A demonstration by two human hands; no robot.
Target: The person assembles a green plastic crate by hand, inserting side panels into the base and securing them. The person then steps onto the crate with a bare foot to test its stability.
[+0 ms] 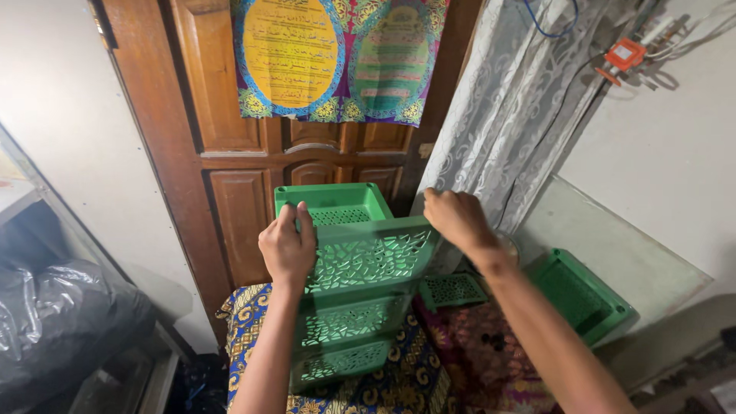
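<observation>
Both hands are gripping the top green plastic tray (360,230) at frame centre.
Left hand (287,247) and right hand (456,218) are clasping its rim; it looks light, stiff, slightly flexible lattice.

Both hands — left (287,247), right (456,218) — grip green rack (368,261).
</observation>
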